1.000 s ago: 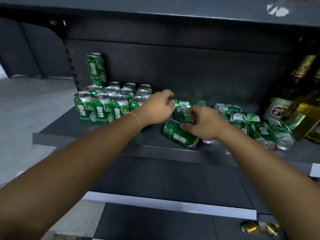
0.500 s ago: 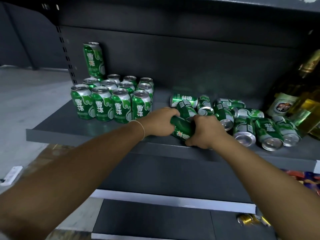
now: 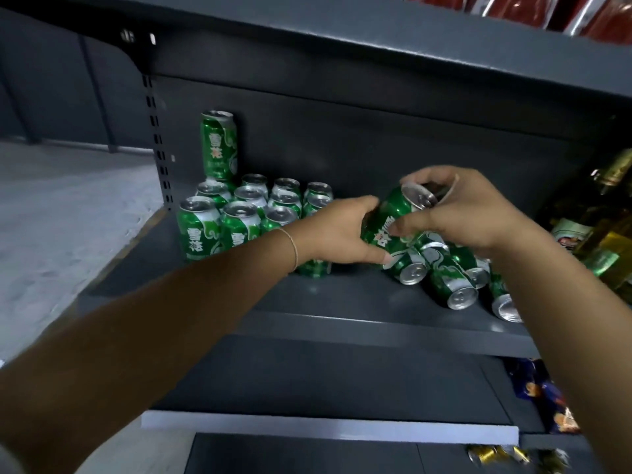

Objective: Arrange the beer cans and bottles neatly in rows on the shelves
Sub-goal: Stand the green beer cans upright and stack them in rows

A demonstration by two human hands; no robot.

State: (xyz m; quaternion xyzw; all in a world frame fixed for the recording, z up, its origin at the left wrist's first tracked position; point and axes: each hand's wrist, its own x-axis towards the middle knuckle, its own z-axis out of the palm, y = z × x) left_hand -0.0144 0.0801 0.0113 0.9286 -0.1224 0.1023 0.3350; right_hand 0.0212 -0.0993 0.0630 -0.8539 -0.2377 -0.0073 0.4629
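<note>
While tilted above the shelf (image 3: 307, 323), green can (image 3: 393, 217) gripped by left hand (image 3: 337, 234) low and right hand (image 3: 455, 213) near its top; upright cans (image 3: 239, 227) standing left, fallen cans (image 3: 451, 278) lying right.

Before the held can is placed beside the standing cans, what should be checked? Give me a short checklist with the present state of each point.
1. Grip: left hand and right hand both hold the green can. Ok.
2. Can upright: it is tilted, top toward the right. Not ok.
3. Standing cans in straight rows: ok; one stacked can stands on the back row.
4. Free place right of the rows on the shelf: partly hidden by the left hand. Cannot tell.
5. Lying cans stable: cannot tell.
</note>
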